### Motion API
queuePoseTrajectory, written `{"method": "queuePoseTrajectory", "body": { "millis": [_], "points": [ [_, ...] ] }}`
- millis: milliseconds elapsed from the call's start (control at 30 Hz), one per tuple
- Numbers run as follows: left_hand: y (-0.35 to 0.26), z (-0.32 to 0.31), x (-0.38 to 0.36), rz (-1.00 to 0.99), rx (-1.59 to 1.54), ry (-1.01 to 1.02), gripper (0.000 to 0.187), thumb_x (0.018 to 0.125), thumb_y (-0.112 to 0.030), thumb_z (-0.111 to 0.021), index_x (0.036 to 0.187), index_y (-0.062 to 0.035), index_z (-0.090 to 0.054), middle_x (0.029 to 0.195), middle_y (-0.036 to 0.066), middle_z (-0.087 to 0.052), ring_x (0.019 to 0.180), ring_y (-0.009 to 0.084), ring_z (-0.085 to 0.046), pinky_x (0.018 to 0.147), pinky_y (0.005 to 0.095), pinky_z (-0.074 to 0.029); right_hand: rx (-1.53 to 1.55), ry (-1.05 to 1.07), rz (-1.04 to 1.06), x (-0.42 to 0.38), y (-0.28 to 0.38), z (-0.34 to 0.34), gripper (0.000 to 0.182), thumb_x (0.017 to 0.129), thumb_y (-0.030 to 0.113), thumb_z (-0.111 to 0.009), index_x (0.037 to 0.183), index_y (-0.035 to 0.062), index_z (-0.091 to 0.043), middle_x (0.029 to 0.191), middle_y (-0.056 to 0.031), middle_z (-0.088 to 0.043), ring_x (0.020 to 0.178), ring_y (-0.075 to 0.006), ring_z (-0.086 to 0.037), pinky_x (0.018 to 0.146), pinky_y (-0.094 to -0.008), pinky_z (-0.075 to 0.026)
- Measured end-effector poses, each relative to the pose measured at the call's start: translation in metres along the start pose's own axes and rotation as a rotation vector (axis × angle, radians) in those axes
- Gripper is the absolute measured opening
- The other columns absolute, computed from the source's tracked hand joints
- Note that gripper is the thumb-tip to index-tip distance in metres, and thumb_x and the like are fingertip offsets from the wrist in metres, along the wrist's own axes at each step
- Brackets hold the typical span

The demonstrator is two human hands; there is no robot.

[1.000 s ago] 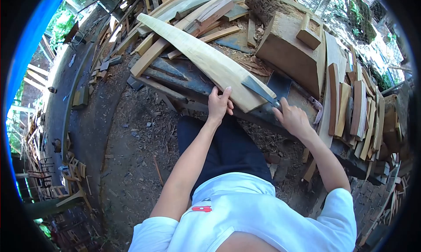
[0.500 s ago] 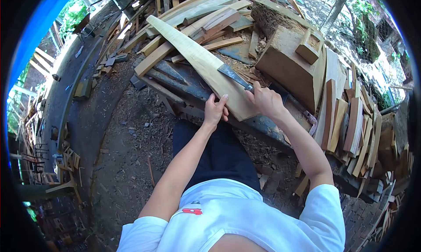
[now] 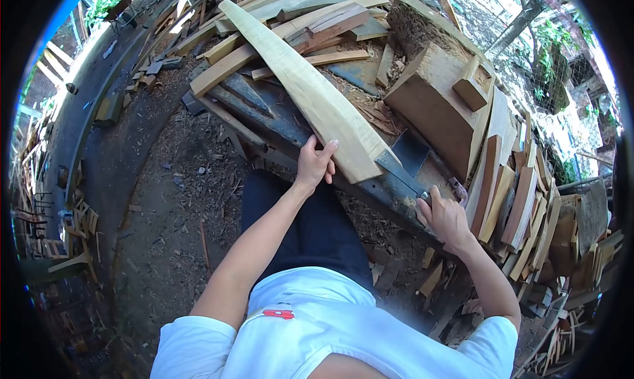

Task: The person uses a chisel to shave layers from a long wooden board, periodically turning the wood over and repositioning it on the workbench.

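Note:
A long, pale wooden board [image 3: 323,102], narrowing toward its far end, lies slanted across the dark bench. My left hand [image 3: 315,162] grips its near left edge, the thumb on top and the fingers below. In my right hand [image 3: 448,217] is a flat-bladed hand tool [image 3: 399,174] with a dark metal blade, widest at its far end. The blade tip meets the board's near right corner. My closed fingers hide most of the handle, and I cannot make out the tool's exact kind.
A large wood block [image 3: 429,92] stands on the bench [image 3: 281,125] behind the board, bearing a smaller block [image 3: 472,85]. Wood strips [image 3: 323,26] are piled at the back, with curved offcuts [image 3: 495,191] stacked at right. Wood scraps litter the ground [image 3: 181,201].
My right hand has drawn the tool toward me and to the right, from the board's top face to its near right corner. My left hand keeps its grip on the edge.

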State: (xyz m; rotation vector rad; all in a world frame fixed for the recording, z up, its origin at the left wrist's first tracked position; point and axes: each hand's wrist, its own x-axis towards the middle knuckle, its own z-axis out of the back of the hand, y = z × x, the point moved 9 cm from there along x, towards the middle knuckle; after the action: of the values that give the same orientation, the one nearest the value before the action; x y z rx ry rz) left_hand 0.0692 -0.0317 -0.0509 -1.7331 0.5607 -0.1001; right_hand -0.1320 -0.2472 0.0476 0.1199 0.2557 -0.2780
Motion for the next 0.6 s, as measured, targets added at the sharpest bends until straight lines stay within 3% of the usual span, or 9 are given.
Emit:
{"method": "queuePoseTrajectory", "body": {
  "millis": [233, 333, 600],
  "points": [
    [0.000, 0.001, -0.002, 0.018, 0.054, 0.003, 0.037, 0.092, -0.034, -0.067, 0.100, -0.0010, -0.053, 0.057, 0.006, -0.057, 0.038, 0.0120, -0.052, 0.033, 0.0236, -0.041, 0.048, -0.216, 0.121, 0.126, 0.086, 0.029, 0.040, 0.098, 0.042, -0.048, 0.099, 0.0025, -0.054, 0.072, -0.0227, -0.068, 0.069, -0.0397, -0.069, 0.059, -0.0482, -0.056],
    [-0.003, 0.001, -0.004, 0.034, 0.074, 0.000, 0.035, 0.093, -0.032, -0.065, 0.105, -0.0011, -0.054, 0.060, 0.004, -0.056, 0.040, 0.0099, -0.051, 0.035, 0.0225, -0.043, 0.056, -0.289, 0.153, 0.144, 0.100, 0.037, 0.040, 0.098, 0.042, -0.048, 0.100, 0.0027, -0.055, 0.073, -0.0230, -0.068, 0.070, -0.0395, -0.069, 0.060, -0.0483, -0.056],
    [0.006, -0.001, -0.003, 0.039, 0.009, 0.017, 0.038, 0.091, -0.034, -0.066, 0.101, 0.0004, -0.054, 0.055, 0.006, -0.057, 0.037, 0.0120, -0.052, 0.035, 0.0248, -0.042, 0.001, -0.133, 0.064, 0.030, 0.019, -0.001, 0.039, 0.098, 0.043, -0.050, 0.098, 0.0035, -0.048, 0.066, -0.0233, -0.065, 0.064, -0.0415, -0.066, 0.056, -0.0516, -0.053]
  ]
}}
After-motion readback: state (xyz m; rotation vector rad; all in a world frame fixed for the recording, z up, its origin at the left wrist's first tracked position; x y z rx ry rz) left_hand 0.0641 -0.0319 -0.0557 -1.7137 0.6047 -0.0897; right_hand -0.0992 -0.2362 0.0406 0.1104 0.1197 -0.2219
